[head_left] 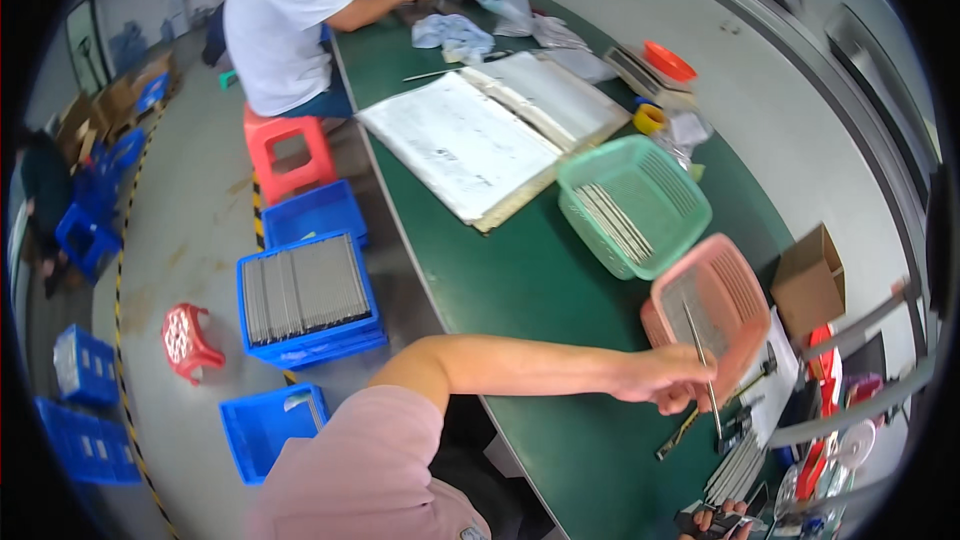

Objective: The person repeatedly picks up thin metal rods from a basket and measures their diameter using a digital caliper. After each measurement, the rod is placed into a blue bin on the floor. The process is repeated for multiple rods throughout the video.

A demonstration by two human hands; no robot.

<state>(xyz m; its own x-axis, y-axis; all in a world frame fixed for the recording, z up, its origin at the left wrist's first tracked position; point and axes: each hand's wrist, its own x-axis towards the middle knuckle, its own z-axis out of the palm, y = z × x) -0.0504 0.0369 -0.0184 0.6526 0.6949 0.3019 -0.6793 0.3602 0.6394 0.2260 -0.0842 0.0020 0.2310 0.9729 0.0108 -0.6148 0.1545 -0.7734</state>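
Observation:
My left hand (pixel 672 380), at the end of an outstretched arm, pinches a thin metal rod (pixel 711 400) beside the pink plastic basket (pixel 738 265). The rod's far end reaches over that basket. Beyond stands a green basket (pixel 640 162) with several slim grey rods (pixel 613 222) in it. At the lower right edge my right hand (pixel 728 520) is partly cut off, its fingers curled at a dark object that I cannot make out. More grey rods (pixel 735 470) lie close to it on the green table (pixel 500 290).
A large open book or folder (pixel 465 140) lies farther up the table. A cardboard box (pixel 810 275) and tools stand along the wall side. Blue crates (pixel 310 335) and a red stool (pixel 190 340) occupy the floor at left. A person in white (pixel 280 25) sits at the far end.

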